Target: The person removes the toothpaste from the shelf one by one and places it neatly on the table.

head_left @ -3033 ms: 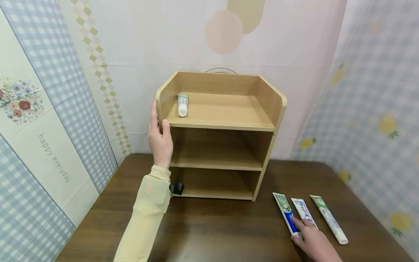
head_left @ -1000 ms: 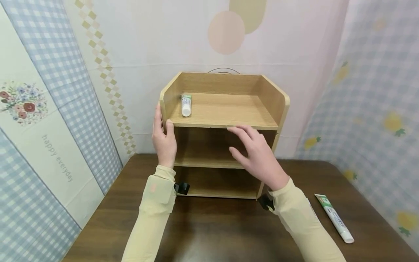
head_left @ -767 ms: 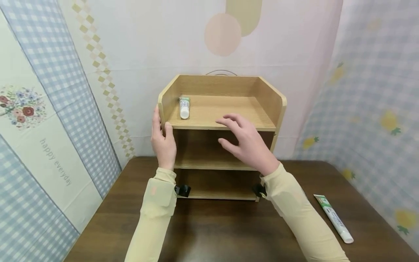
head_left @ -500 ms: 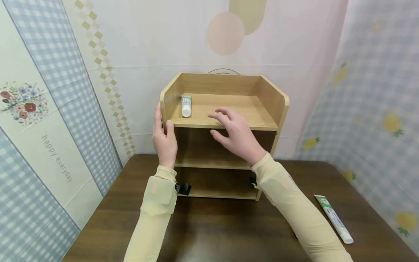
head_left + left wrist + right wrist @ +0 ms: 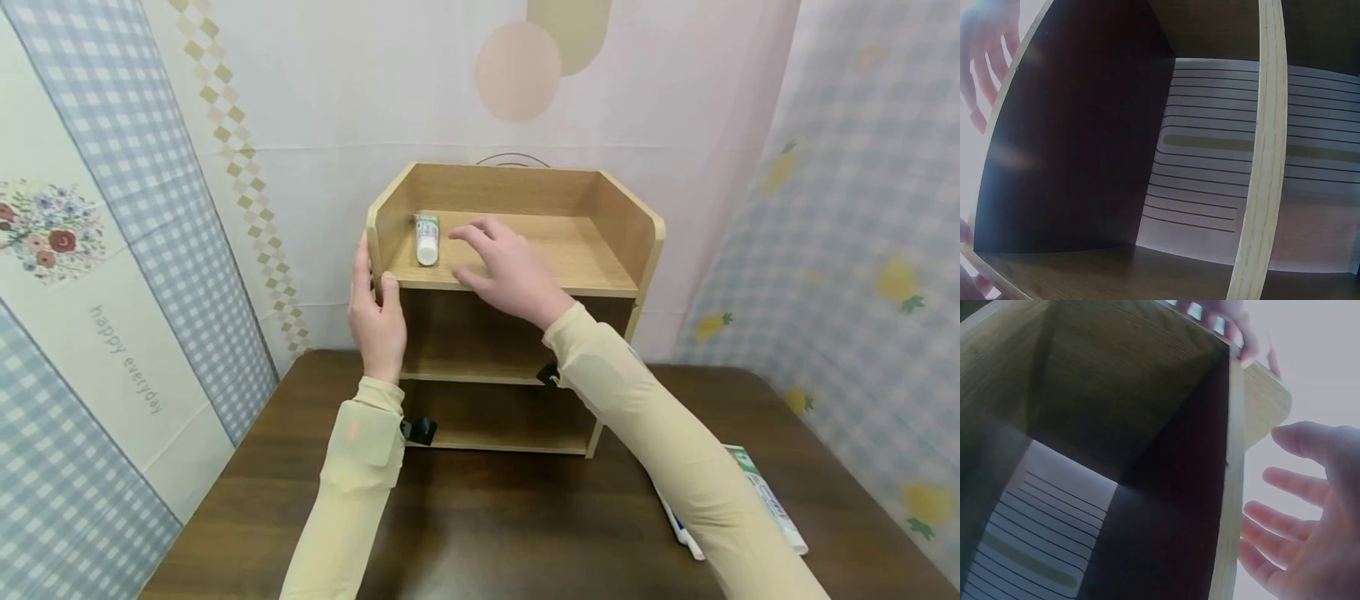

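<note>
A small toothpaste tube (image 5: 427, 242), white and green with a white cap, lies at the left on the top tier of a wooden shelf (image 5: 517, 289). My left hand (image 5: 377, 325) holds the shelf's left side panel, thumb over the front edge and fingers along the outer face. Over the top tier hovers my right hand (image 5: 513, 271), fingers spread and gently bent toward the tube, with a gap between. Nothing is in its grasp; the right wrist view also has this hand (image 5: 1322, 531) beside the top board (image 5: 1230, 487).
The two lower tiers (image 5: 495, 379) have a patterned backing (image 5: 1204, 112). On the dark table (image 5: 487, 525) at right lie toothpaste tubes, a green-and-white one (image 5: 776, 510) and a blue-and-white one (image 5: 681, 529), partly hidden by the right sleeve (image 5: 675, 450). A patterned curtain (image 5: 360, 92) hangs behind.
My right hand has left the tubes on the table, risen to the shelf and moved leftward over the top tier toward the small tube. My left hand stays on the side panel.
</note>
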### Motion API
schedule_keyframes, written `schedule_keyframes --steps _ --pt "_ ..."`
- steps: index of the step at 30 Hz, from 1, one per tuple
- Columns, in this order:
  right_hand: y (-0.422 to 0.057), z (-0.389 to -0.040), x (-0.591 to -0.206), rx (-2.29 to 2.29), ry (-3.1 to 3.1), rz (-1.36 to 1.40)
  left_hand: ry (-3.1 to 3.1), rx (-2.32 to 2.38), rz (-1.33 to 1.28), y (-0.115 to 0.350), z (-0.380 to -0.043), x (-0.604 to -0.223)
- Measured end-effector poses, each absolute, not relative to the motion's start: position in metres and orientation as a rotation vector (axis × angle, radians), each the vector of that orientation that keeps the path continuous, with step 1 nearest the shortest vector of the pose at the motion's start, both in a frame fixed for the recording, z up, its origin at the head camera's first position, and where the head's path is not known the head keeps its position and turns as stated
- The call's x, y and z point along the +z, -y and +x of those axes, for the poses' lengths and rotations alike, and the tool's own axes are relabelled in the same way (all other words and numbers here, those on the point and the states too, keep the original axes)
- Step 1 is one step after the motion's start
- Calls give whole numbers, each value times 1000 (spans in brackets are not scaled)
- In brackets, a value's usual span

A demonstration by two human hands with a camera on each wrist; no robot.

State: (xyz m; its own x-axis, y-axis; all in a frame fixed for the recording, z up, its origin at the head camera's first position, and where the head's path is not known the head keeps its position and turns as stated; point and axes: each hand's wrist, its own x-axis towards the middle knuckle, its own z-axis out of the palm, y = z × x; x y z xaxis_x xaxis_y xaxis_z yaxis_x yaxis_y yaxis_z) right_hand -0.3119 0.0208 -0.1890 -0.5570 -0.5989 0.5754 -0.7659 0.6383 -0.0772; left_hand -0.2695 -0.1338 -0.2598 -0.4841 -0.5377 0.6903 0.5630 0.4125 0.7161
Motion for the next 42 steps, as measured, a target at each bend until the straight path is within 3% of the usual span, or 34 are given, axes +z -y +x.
schedule_keyframes --steps 20,42 --pt "24 -329 -188 316 2480 1156 1594 -1293 -17 133 -265 -259" --pt "22 -314 -223 234 2216 1064 1591 -1278 -32 136 -271 -262"
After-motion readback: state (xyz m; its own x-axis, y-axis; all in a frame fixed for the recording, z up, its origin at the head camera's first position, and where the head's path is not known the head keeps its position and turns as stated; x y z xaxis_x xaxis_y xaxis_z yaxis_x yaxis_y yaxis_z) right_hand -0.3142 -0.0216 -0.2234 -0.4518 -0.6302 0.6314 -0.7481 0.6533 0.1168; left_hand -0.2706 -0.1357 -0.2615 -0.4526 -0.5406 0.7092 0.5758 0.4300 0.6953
